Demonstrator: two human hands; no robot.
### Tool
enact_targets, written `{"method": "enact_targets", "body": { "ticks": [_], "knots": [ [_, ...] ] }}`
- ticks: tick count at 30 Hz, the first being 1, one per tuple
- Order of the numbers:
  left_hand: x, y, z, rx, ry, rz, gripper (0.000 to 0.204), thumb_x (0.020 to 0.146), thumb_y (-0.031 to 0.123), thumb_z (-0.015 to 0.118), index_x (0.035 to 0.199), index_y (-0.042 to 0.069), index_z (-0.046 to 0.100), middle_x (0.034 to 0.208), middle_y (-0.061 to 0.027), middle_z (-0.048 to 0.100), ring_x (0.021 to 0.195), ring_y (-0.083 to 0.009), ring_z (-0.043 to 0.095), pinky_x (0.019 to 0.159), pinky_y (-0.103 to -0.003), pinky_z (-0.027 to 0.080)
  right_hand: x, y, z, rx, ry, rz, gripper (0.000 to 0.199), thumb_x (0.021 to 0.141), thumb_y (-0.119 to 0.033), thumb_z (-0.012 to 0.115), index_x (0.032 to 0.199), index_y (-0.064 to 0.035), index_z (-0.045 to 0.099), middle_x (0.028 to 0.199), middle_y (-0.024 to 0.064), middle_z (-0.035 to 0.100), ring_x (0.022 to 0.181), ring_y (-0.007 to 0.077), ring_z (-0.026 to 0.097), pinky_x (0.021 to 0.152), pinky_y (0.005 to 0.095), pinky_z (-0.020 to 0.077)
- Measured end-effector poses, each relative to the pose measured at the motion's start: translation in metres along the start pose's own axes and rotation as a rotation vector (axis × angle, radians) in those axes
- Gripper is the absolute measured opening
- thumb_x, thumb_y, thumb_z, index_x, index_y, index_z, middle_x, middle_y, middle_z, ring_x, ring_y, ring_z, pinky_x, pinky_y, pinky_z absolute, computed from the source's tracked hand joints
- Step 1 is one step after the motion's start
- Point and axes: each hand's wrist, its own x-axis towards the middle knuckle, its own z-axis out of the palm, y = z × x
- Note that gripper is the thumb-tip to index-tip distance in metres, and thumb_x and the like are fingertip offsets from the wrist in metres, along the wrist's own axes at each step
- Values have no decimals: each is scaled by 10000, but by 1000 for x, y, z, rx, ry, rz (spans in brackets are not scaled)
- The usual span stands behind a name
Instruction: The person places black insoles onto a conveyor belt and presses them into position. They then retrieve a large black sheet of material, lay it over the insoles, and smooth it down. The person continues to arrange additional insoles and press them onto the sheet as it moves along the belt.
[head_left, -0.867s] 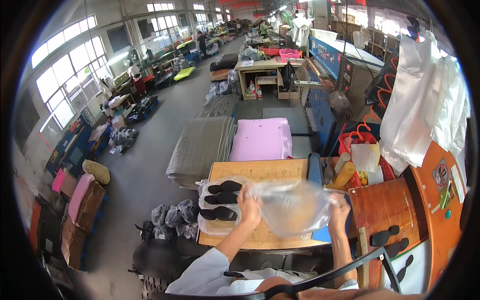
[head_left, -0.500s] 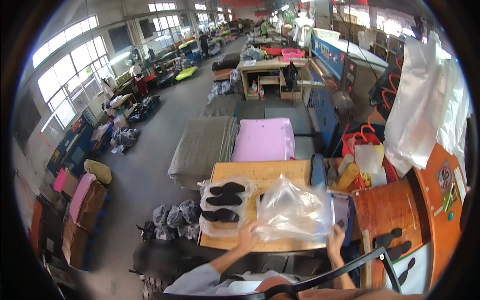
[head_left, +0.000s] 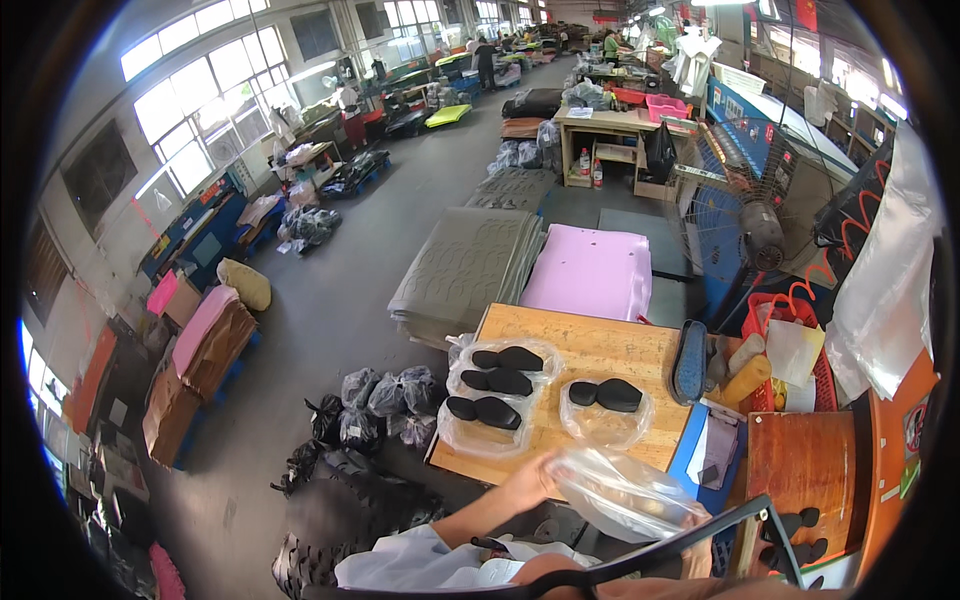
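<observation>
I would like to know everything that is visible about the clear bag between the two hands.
The bag looks like thin, shiny plastic film, see-through, with pale glare and creases. No contents can be made out. It slants down from left to right, near the close edge of the wooden table. The left hand grips its left end; the right hand, partly hidden by a dark frame, is at its right end.

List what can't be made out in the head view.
All in the head view:
Right hand: fingers mostly hidden by the black frame and clear bag.
Dark pads, lower right: partly covered by that frame.
Hanging clear plastic: cut off by the dark edge.
Distant person: too small for detail.
</observation>
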Motion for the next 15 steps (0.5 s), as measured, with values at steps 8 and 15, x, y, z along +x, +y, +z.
{"method": "enact_targets", "body": {
  "ticks": [8, 15],
  "knots": [
    [2, 40, -54, 258, 535, -80, 435, 1014, 258, 696, 1391, 54, 619, 1282, -154, 695, 1142, -257, 682, 1006, -406, 544, -61, -59, 125, 404, -123, 163, 265, 954, -225, 606, 818, -17, 696, 763, 114, 716, 627, 231, 646, 646, 339, 553],
    [-39, -12, -58, 1303, 198, -234, 696, 976, 227, 740, 1576, 41, 440, 1481, -123, 573, 1366, -207, 555, 1136, -355, 454, -43, -80, 113, 591, -50, 300, 357, 1018, -333, 588, 977, -14, 744, 823, 42, 706, 756, 234, 664, 867, 431, 551]
  ]
}}
